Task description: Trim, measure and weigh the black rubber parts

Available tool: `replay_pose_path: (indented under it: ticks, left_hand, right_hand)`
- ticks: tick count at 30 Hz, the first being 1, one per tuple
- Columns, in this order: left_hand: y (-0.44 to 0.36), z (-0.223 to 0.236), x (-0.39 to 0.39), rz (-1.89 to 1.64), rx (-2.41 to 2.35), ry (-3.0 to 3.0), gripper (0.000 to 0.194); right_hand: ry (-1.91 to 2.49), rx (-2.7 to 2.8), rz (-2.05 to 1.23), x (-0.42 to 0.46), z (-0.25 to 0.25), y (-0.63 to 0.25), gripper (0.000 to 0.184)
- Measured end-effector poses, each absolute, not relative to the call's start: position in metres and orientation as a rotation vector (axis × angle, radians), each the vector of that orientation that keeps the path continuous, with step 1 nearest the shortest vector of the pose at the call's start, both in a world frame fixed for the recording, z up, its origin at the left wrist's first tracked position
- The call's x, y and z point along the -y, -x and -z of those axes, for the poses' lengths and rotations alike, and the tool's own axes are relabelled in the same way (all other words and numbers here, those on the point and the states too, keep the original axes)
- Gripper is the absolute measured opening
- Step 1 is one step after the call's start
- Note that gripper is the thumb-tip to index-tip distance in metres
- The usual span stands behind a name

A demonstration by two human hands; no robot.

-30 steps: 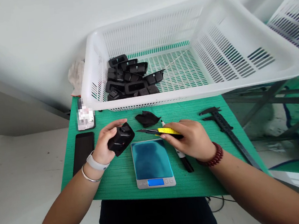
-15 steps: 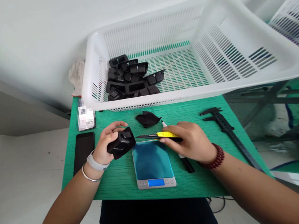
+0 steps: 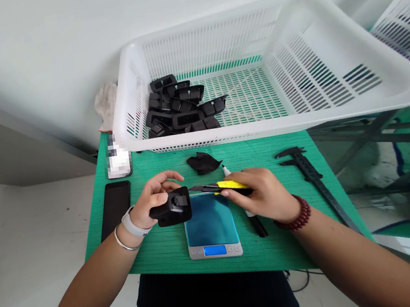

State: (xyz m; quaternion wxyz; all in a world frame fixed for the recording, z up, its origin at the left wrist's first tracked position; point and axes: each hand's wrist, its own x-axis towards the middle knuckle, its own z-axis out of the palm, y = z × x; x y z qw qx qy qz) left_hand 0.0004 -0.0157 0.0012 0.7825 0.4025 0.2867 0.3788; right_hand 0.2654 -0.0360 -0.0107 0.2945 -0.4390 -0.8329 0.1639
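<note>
My left hand (image 3: 153,198) is closed around a black plastic part (image 3: 173,208), a box-like piece with a flat flange, tilted above the left edge of the scale. In my right hand (image 3: 260,191) is a yellow and black utility knife (image 3: 231,186), its blade pointing left. The blade tip is at the upper edge of the plastic part; whether it touches I cannot tell. Below the knife lies a digital scale (image 3: 211,222) with a blue-green plate and a lit display. A black and white marker (image 3: 258,225) lies partly hidden under my right hand.
A white plastic basket (image 3: 262,129) holding several black plastic parts (image 3: 188,119) stands at the back. A crumpled black cloth (image 3: 203,162) lies before it. Black calipers (image 3: 315,180) rest at the right; a phone (image 3: 115,209) and a partly blurred device (image 3: 119,159) lie left, a glove (image 3: 105,106) beyond.
My left hand has turned the black plastic part and brought it slightly lower and to the right. The knife has dropped slightly, and its blade now meets or overlaps the part's upper edge in view.
</note>
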Motion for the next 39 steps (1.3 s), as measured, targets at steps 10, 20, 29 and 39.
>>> replay_pose_path:
  ticks: [10,20,29,39]
  left_hand:
    - [0.0000,0.0000,0.0159,-0.845,-0.682,-0.884,0.045]
    - [-0.0002,0.0002,0.0154,-0.829,-0.663,-0.906,0.047]
    - [0.0007,0.0003,0.0157,-0.816,-0.664,-0.919,0.047]
    - [-0.0011,0.0015,0.0143,-0.870,-0.743,-0.939,0.044]
  right_hand:
    - [1.103,2.284,-0.481,0.0370,0.0074,-0.2653,0.035]
    - [1.097,2.287,-0.572,0.0364,0.0079,-0.2659,0.038]
    - [1.285,2.202,-0.533,0.0360,0.0101,-0.2660,0.038]
    - [1.200,2.230,-0.501,0.0373,0.0108,-0.2645,0.038]
